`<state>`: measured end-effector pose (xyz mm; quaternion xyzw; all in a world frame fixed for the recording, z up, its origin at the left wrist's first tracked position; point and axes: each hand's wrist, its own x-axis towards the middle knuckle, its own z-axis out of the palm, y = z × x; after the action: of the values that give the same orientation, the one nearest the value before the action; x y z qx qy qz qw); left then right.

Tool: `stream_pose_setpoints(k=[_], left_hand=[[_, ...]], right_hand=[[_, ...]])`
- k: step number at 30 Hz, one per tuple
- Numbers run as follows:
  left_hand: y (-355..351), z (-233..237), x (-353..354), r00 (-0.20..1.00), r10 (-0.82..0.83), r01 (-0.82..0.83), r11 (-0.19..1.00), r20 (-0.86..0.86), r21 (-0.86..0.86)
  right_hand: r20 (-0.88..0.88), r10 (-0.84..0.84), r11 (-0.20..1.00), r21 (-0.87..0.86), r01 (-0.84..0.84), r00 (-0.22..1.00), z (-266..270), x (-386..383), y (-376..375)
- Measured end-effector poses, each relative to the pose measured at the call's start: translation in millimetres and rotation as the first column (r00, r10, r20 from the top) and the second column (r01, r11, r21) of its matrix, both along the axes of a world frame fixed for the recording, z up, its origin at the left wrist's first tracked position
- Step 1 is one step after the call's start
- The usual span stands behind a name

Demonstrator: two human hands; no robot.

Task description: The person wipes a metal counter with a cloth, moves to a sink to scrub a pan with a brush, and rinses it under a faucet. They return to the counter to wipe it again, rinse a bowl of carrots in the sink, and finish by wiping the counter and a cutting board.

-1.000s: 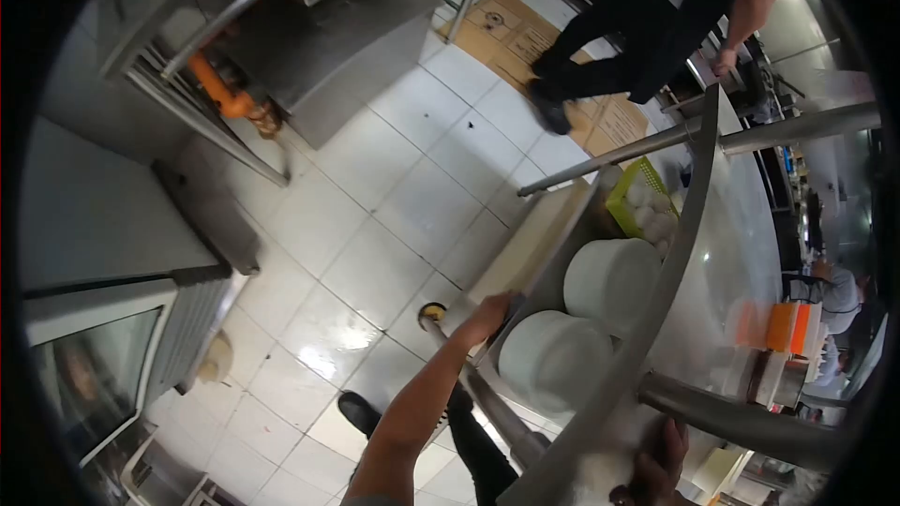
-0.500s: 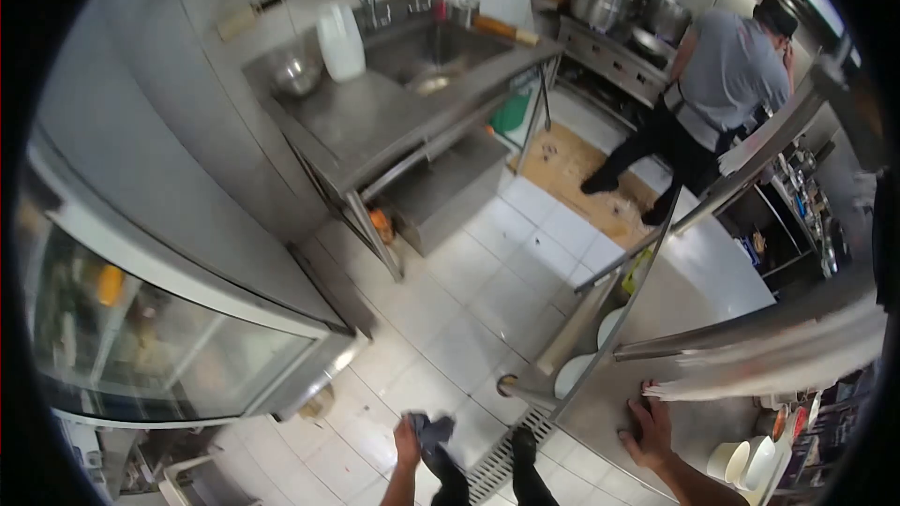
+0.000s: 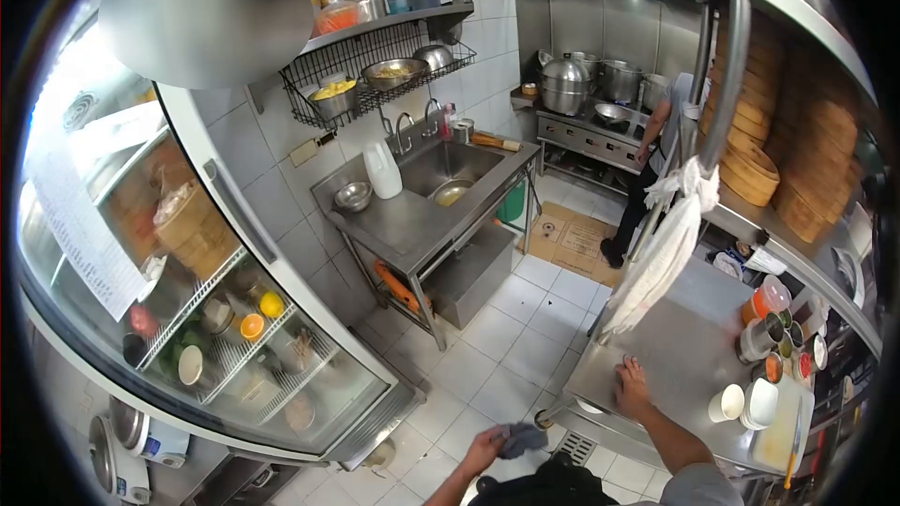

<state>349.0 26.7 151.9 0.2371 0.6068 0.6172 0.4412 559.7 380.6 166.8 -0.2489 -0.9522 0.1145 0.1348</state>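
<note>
My left hand [image 3: 482, 451] is closed around a dark grey cloth [image 3: 525, 441], held low above the tiled floor near my body. My right hand [image 3: 633, 384] rests on the steel counter [image 3: 680, 337], fingers stretched out and nothing in them. Farther along that counter stand a cream bowl [image 3: 726, 404] and a stack of white bowls [image 3: 759, 404]. A white towel [image 3: 662, 253], knotted to the upright post, hangs down close to my right hand.
A glass-door fridge [image 3: 234, 300] stands on the left. Ahead is a steel sink table [image 3: 394, 225] with a white jug [image 3: 382, 171]. Bamboo steamers [image 3: 750, 169] fill the right shelf. A person [image 3: 647, 169] stands near the stove [image 3: 591, 139], beside cardboard [image 3: 567, 236] on the floor.
My view has lifted, bringing the shelves and steamers into sight. The person by the stove is now mostly hidden behind the post and towel. The cloth remains in my left hand.
</note>
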Motion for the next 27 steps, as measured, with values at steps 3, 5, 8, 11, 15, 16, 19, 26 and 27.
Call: stream_pose_setpoints(k=[3,5,8,11,15,16,19,26,27], left_hand=[[17,58,-21,0.999,-0.004,0.001,0.998,0.051,0.057],[27,97,-26,0.993,-0.114,0.116,0.990,-0.033,0.082],[56,90,-21,0.901,-0.312,0.351,0.933,-0.302,0.084],[69,104,-32,0.865,-0.501,0.496,0.861,0.026,0.115],[54,69,-96,0.912,-0.350,0.337,0.937,0.215,0.094],[44,44,-114,0.966,-0.235,0.237,0.972,0.109,-0.003],[-19,-31,-167,0.971,-0.050,-0.053,0.908,-0.233,-0.416],[-115,-46,-180,0.911,0.411,-0.289,0.700,0.037,-0.653],[-113,-36,-175,0.861,0.492,-0.318,0.718,0.128,-0.620]], right_hand=[[-0.141,-0.086,0.898,-0.439,0.016,0.986,-11,-27,-47],[-0.314,-0.070,0.661,-0.725,-0.191,0.947,12,-55,-106],[-0.348,-0.380,0.073,-0.935,-0.348,0.857,15,-95,-157],[-0.178,-0.496,-0.387,-0.831,-0.400,0.850,-26,-118,-137],[-0.066,-0.585,-0.535,-0.718,-0.446,0.808,-37,-156,-109],[-0.055,-0.576,-0.547,-0.716,-0.434,0.816,-36,-170,-97],[-0.040,-0.660,-0.571,-0.622,-0.536,0.750,-20,-227,-64],[-0.303,-0.591,-0.218,-0.832,-0.510,0.748,79,-429,18],[-0.388,-0.540,-0.079,-0.860,-0.504,0.747,80,-459,26]])
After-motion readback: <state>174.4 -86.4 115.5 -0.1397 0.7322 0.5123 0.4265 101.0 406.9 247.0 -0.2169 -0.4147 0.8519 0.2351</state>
